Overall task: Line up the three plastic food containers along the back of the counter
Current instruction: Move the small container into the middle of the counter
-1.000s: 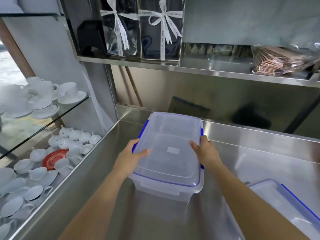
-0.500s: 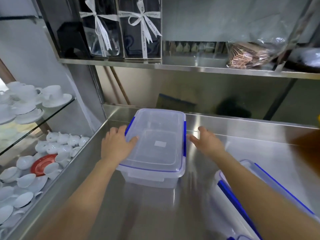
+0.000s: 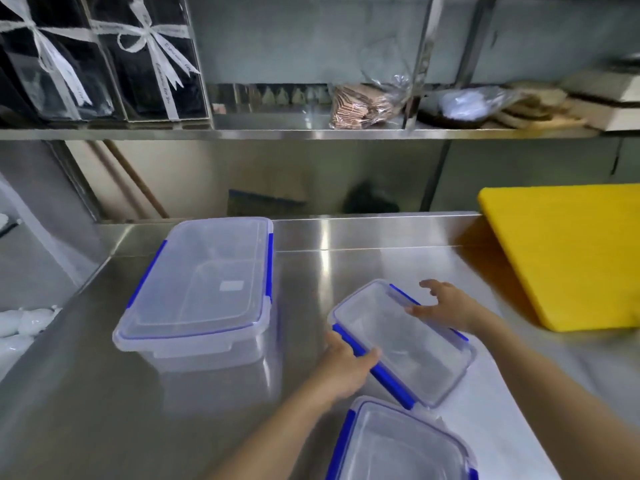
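Head view shows the left hand (image 3: 341,367) gripping the skewed middle container (image 3: 403,341) mid-counter while the right hand (image 3: 441,303), fingers spread, touches its far edge; it should square it up and slide it beside the large container (image 3: 201,285) at the back.

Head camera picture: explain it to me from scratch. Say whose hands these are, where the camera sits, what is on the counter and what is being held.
No machine here. A person wears a wide-angle camera on the head, so you look down along their own arms. The surface is a steel counter. On it stands a large clear box with blue clips, near the back wall. A smaller box sits skewed in the middle; the left hand grips its blue side clip, and the right hand is open at its far edge. A third box shows at the bottom edge. A yellow cutting board lies to the right. Above runs a shelf with wrapped goods.
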Demonstrator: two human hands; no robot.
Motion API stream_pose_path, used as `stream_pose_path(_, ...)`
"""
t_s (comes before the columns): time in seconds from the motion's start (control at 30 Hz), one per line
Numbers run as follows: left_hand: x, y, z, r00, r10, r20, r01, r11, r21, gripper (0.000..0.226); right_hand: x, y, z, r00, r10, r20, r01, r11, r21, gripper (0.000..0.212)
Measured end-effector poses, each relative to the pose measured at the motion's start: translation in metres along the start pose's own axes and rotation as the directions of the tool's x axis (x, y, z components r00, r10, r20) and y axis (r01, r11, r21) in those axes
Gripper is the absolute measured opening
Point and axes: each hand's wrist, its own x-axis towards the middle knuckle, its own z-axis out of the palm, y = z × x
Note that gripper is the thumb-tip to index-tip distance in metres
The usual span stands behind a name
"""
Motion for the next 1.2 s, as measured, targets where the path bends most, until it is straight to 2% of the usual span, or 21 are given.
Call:
stream_pose_path(0.1, 0.003, 0.000, 0.015, 1.000, 0.007, 0.013, -0.006, 0.999, -0.048, 0.064, 0.000, 0.025, 0.006, 0.996, 0.052, 0.071, -0.055, 0.997, 0.048, 0.073)
stream_pose_path(0.17, 0.003, 0.001, 0.021, 0.999, 0.020, 0.028, -0.017, 0.996, -0.083, 0.061, 0.001, 0.035, 0.013, 0.994, 0.052, 0.100, -0.063, 0.992, 0.108, 0.061)
stream_pose_path(0.3, 0.002, 0.000, 0.026, 0.999, -0.008, -0.045, 0.000, 0.987, -0.159, 0.041, 0.000, 0.037, 0.019, 0.995, 0.011, 0.097, -0.028, 0.984, 0.173, 0.040)
stream_pose_path(0.4, 0.002, -0.001, 0.023, 0.993, 0.004, -0.120, -0.046, 0.933, -0.356, 0.023, -0.003, 0.030, 0.022, 0.999, 0.004, 0.037, -0.009, 0.990, 0.139, 0.044)
stream_pose_path(0.47, 0.002, 0.004, 0.018, 0.998, -0.017, -0.055, -0.011, 0.877, -0.481, 0.033, -0.005, 0.022, 0.028, 1.000, -0.004, 0.011, 0.003, 0.986, 0.168, 0.046)
stream_pose_path(0.53, 0.004, 0.007, 0.010, 1.000, 0.001, 0.009, 0.004, 0.864, -0.503, 0.041, -0.009, 0.014, 0.033, 1.000, -0.026, 0.012, 0.023, 0.976, 0.215, 0.046)
stream_pose_path(0.6, 0.001, 0.008, 0.003, 0.998, 0.050, 0.032, -0.033, 0.910, -0.413, 0.058, -0.016, 0.008, 0.032, 0.997, -0.068, 0.027, 0.057, 0.954, 0.294, 0.053)
stream_pose_path(0.63, 0.002, 0.005, 0.000, 0.996, 0.082, 0.035, -0.065, 0.937, -0.343, 0.078, -0.020, 0.008, 0.029, 0.991, -0.117, 0.062, 0.087, 0.925, 0.369, 0.061)
stream_pose_path(0.7, 0.002, -0.003, -0.004, 0.989, 0.137, 0.060, -0.124, 0.975, -0.187, 0.118, -0.025, 0.014, 0.021, 0.950, -0.240, 0.199, 0.124, 0.877, 0.465, 0.093)
stream_pose_path(0.77, 0.002, -0.012, -0.007, 0.973, 0.209, 0.102, -0.206, 0.978, -0.034, 0.135, -0.028, 0.022, 0.015, 0.882, -0.282, 0.378, 0.128, 0.915, 0.383, 0.129)
stream_pose_path(0.8, 0.003, -0.016, -0.007, 0.964, 0.236, 0.119, -0.245, 0.967, 0.070, 0.138, -0.029, 0.024, 0.014, 0.857, -0.256, 0.448, 0.125, 0.945, 0.302, 0.140)
stream_pose_path(0.87, 0.006, -0.023, -0.005, 0.952, 0.267, 0.150, -0.298, 0.921, 0.250, 0.139, -0.027, 0.027, 0.015, 0.837, -0.183, 0.515, 0.135, 0.982, 0.129, 0.148)
stream_pose_path(0.93, 0.009, -0.028, -0.002, 0.946, 0.287, 0.152, -0.322, 0.888, 0.329, 0.134, -0.024, 0.027, 0.017, 0.848, -0.163, 0.505, 0.171, 0.985, 0.031, 0.148)
stream_pose_path(1.1, 0.023, -0.034, 0.001, 0.892, 0.445, 0.079, -0.430, 0.784, 0.447, 0.100, -0.008, 0.022, 0.025, 0.885, -0.232, 0.404, 0.222, 0.972, 0.072, 0.144)
stream_pose_path(1.2, 0.035, -0.034, -0.003, 0.842, 0.535, -0.072, -0.432, 0.749, 0.502, 0.068, 0.008, 0.013, 0.029, 0.909, -0.265, 0.323, 0.228, 0.962, 0.148, 0.140)
